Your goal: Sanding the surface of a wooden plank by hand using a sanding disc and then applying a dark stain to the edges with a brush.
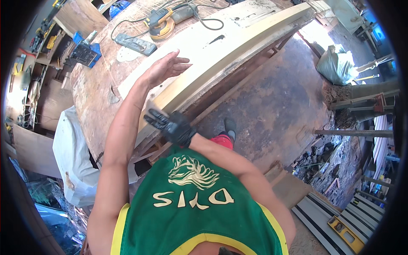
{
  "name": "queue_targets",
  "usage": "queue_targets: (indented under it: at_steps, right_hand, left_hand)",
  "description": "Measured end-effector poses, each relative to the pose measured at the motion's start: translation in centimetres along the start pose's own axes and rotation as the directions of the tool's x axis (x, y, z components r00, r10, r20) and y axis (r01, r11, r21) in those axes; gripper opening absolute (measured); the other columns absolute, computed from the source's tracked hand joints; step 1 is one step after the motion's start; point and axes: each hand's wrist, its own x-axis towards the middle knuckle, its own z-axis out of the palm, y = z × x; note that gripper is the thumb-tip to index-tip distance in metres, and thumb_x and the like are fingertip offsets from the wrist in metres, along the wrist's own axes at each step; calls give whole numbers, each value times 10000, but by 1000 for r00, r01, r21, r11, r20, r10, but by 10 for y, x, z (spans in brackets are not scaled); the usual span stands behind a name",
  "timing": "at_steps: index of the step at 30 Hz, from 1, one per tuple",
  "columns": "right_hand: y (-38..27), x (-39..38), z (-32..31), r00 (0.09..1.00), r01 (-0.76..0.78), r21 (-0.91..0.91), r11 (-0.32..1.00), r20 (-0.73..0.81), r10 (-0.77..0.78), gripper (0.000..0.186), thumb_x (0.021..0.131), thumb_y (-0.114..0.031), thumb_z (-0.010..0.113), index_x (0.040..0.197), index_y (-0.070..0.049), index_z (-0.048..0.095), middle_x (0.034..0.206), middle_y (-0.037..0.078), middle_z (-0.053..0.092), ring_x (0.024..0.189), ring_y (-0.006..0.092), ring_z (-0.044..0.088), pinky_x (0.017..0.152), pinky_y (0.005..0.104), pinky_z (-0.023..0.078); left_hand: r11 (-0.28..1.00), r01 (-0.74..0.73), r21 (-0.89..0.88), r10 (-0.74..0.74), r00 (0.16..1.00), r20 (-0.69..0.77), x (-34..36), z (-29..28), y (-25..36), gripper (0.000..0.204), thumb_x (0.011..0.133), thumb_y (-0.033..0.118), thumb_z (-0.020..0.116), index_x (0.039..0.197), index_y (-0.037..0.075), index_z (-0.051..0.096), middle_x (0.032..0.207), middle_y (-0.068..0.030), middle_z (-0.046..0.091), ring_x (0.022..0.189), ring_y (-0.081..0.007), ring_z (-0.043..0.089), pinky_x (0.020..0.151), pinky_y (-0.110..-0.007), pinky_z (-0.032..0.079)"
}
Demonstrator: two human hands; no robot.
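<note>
My left hand (163, 71) is bare, with its fingers stretched out and nothing in them. It hovers over or rests lightly on a pale wooden board (199, 44); I cannot tell which. A black glove covers my right hand (172, 128), which is beside the near end of the yellowish wooden edge strip (204, 74). Its fingers point left, apart and slightly blurred, and I see nothing held in them. Dark marks show on the board's pale face. Beneath it lies a worn wooden worktable (91, 91).
A yellow-and-grey sander (161, 26) with a cord and a grey power strip (136, 43) lie on the table. At the left are a blue-and-black case (87, 52) and a white sheet (72, 159). A filled sack (335, 64) stands far right; a yellow level (345, 234) lies lower right.
</note>
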Motion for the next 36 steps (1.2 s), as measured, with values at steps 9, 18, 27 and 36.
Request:
queue_targets:
  at_steps: [9, 18, 27, 36]
  right_hand:
    - [1, 0, -102, 986, -131, 364, 922, 148, 82, 470, 879, -116, 627, 1347, -84, 663, 1362, 178, 652, 1192, 313, 662, 988, 421, 535]
    - [-47, 34, -86, 799, -602, 753, 267, 558, 227, 258, 940, -51, 711, 1189, 2, 673, 1124, 73, 673, 1022, 205, 662, 921, 345, 522]
    - [-8, 44, -95, 928, -202, 651, 732, -111, 355, 396, 965, -33, 644, 1359, -43, 598, 1368, 124, 633, 1135, 208, 621, 988, 352, 500]
    - [28, 12, -107, 957, -278, -307, 910, -11, 289, 807, 963, -424, 652, 1599, -49, 327, 1569, 193, 439, 1363, 411, 440, 1207, 558, 208]
  left_hand:
    - [641, -304, 705, 465, 884, -42, -190, 54, -21, 879, 803, 382, 869, 1491, -6, 484, 1487, -216, 541, 1404, -354, 502, 1166, -441, 399]
    - [844, -332, 421, 514, 723, -462, -248, 99, -89, 502, 1042, 142, 558, 1502, -35, 463, 1500, -229, 543, 1370, -355, 558, 1152, -390, 420]
    - [589, 292, 754, 367, 734, -571, -301, 11, -126, 498, 958, 42, 565, 1455, 32, 536, 1503, -217, 524, 1444, -412, 432, 1229, -467, 310]
    - [158, 25, 987, 629, 768, -120, -116, 36, -85, 426, 1039, 240, 492, 1365, -33, 531, 1249, -220, 645, 1288, -371, 565, 1180, -639, 292]
